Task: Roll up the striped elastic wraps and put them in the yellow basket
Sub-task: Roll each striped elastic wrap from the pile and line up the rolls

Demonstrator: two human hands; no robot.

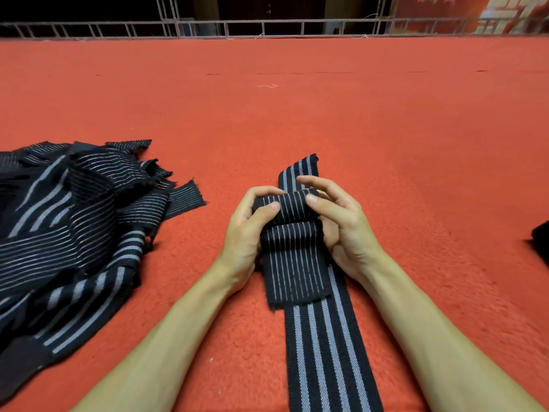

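Observation:
A black elastic wrap with thin pale stripes (pixel 292 263) lies in the middle of the red surface, its far part curled into a small roll (pixel 292 208). My left hand (pixel 249 230) grips the roll's left end, thumb on top. My right hand (pixel 338 224) grips the right end, fingers curved over it. Under this wrap a longer black wrap with broad grey stripes (pixel 323 352) runs from the near edge to just beyond my hands. No yellow basket is in view.
A loose heap of black striped wraps (pixel 68 233) covers the left side of the red carpeted surface (pixel 297 114). A dark object (pixel 542 242) pokes in at the right edge. A metal railing (pixel 267 26) runs along the far edge.

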